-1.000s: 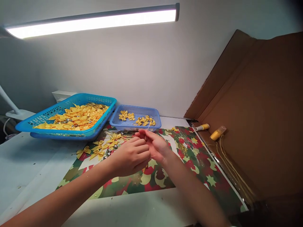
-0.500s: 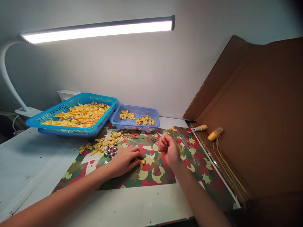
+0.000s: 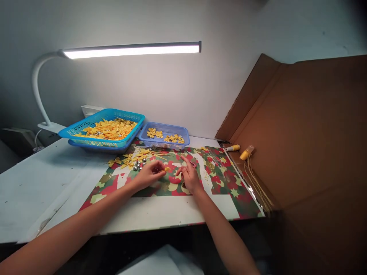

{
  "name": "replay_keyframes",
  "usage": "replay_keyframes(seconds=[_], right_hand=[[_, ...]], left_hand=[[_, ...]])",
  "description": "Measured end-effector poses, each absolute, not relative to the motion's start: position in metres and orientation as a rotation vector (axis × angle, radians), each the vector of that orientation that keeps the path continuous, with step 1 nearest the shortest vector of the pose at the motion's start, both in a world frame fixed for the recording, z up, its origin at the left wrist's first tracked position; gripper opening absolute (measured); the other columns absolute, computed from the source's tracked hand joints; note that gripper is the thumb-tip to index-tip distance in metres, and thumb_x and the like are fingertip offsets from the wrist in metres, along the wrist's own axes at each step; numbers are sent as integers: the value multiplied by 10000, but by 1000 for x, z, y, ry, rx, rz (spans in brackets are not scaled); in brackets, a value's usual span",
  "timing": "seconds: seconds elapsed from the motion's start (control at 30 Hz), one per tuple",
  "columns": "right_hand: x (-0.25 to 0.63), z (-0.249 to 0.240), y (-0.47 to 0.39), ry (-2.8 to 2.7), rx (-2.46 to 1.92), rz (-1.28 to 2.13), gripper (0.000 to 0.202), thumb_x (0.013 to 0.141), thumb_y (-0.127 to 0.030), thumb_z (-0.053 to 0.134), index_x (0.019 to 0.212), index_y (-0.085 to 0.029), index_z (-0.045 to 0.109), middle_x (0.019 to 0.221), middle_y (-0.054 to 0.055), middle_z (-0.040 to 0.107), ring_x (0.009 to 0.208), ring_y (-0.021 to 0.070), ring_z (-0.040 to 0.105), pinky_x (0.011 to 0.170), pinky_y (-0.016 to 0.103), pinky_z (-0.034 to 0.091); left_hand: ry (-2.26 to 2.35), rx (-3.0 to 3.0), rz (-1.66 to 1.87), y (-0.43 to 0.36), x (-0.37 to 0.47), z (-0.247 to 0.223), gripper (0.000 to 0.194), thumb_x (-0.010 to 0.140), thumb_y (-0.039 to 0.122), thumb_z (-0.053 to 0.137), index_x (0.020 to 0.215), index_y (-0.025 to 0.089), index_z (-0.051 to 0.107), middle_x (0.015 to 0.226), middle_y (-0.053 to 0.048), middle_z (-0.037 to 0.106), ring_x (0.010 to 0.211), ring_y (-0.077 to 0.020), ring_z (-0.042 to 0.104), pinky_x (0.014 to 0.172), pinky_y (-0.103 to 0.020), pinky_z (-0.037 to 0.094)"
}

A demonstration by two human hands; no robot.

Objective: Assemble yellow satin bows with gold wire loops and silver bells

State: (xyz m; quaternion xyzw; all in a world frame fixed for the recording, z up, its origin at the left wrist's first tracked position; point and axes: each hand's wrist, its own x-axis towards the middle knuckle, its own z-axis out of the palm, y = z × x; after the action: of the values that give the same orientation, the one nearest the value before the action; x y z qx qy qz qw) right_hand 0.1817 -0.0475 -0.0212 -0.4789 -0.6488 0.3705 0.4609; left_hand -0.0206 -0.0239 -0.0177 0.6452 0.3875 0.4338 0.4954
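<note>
My left hand (image 3: 149, 175) pinches a small yellow bow (image 3: 167, 169) between thumb and fingertips, above the patterned red and green sheet (image 3: 172, 190). Just right of it is my right hand (image 3: 189, 176), its index finger stretched out and the others partly curled; scissors with a pink handle (image 3: 193, 164) show beside its fingers, partly hidden, and how it holds them is unclear. Silver bells (image 3: 137, 166) lie behind my left hand. Loose yellow bows (image 3: 126, 160) and gold ties (image 3: 157, 153) are spread at the sheet's back left.
A blue basket (image 3: 67, 132) full of yellow bows stands at the back left, beside a smaller basket (image 3: 164, 126) with bows. A lamp (image 3: 132, 50) hangs above. Thread spools (image 3: 246, 153) lie by the cardboard (image 3: 309, 126) on the right.
My left hand has lifted the bow off the sheet. My right hand has gone from a curled fist to an extended index finger. The camera view has shifted.
</note>
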Motion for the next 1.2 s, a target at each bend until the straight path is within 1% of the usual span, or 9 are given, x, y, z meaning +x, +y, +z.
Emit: replay_keyframes(seconds=[0.07,0.17,0.27,0.4,0.5,0.6,0.83,0.97,1.2], right_hand=[[176,-27,-54,-1557,-1145,945,342,914,-370,438,1213,-207,472,677,-27,659,535,131,505,587,256,425],[160,-36,-65,-1469,-1097,1057,199,883,-414,472,953,-230,448,608,-41,636,483,120,497,534,242,415],[146,-43,-71,-1366,-1114,1100,249,845,-462,523,813,-233,430,600,-30,642,467,115,511,502,236,419],[142,-44,-73,-1357,-1134,1022,260,782,-452,614,725,-211,539,708,22,680,574,138,562,531,257,453],[145,-43,-73,-1376,-1122,936,174,734,-369,671,700,-202,640,749,35,670,664,159,571,610,283,484],[144,-43,-75,-1407,-1086,899,114,721,-310,673,738,-202,704,749,39,664,682,174,587,653,312,504],[140,-46,-80,-1457,-992,872,137,720,-312,692,797,-201,712,781,46,710,729,198,654,745,359,548],[139,-43,-87,-1479,-941,818,99,724,-285,682,743,-189,699,755,45,695,708,180,639,716,330,537],[139,-41,-89,-1528,-861,720,115,720,-317,713,711,-202,710,701,27,658,659,158,591,636,293,502]], left_hand=[[902,1299,1147,-31,-20,-19,411,564,395,868,688,184,538,654,42,570,586,-102,500,531,-209,387],[881,1176,1190,-42,-22,-23,453,528,397,898,686,186,530,673,42,592,600,-96,528,537,-198,413],[858,1089,1169,-51,-25,-28,445,492,384,918,761,168,637,703,11,642,595,-111,564,549,-228,468],[829,991,1135,-54,-30,-29,454,481,323,929,850,144,734,690,-21,676,578,-123,576,576,-272,526],[804,944,1145,-54,-32,-28,398,488,227,928,840,151,760,808,-62,730,669,-132,614,620,-244,531],[782,906,1118,-57,-32,-28,384,496,177,927,848,154,773,841,-76,740,680,-140,632,617,-245,538],[728,840,1072,-69,-31,-27,440,517,137,927,930,168,779,926,-84,745,630,-107,634,600,-229,547],[687,844,1060,-73,-31,-23,431,530,102,914,935,161,779,954,-89,749,665,-105,640,620,-208,544],[582,866,1051,-72,-32,-22,417,554,44,879,939,161,772,856,-39,742,672,-81,636,632,-170,512]])
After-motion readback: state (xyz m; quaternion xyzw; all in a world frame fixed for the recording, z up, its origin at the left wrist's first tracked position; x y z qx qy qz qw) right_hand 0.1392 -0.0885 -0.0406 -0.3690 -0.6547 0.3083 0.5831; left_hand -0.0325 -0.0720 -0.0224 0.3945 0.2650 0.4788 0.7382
